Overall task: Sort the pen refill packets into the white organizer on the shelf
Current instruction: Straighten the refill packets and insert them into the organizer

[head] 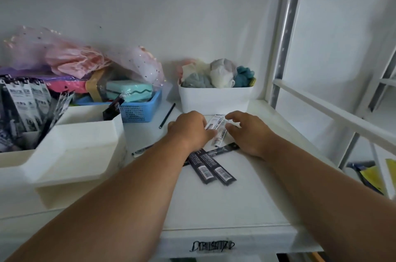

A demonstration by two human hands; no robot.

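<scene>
White organizer [85, 137] — packets [25, 99] upright in its rear compartment.

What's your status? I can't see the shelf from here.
Both hands, left and right, on clear refill packets. Black packets loose on shelf. Organizer left, path open.

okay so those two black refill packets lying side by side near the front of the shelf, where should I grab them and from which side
Probably by their near barcode ends, coming from the front. The two black packets lie flat and parallel, and those ends stick out free toward the shelf edge, while the far ends are tucked under the left hand and other packets. Slide the fingers under and pinch both together.
</scene>
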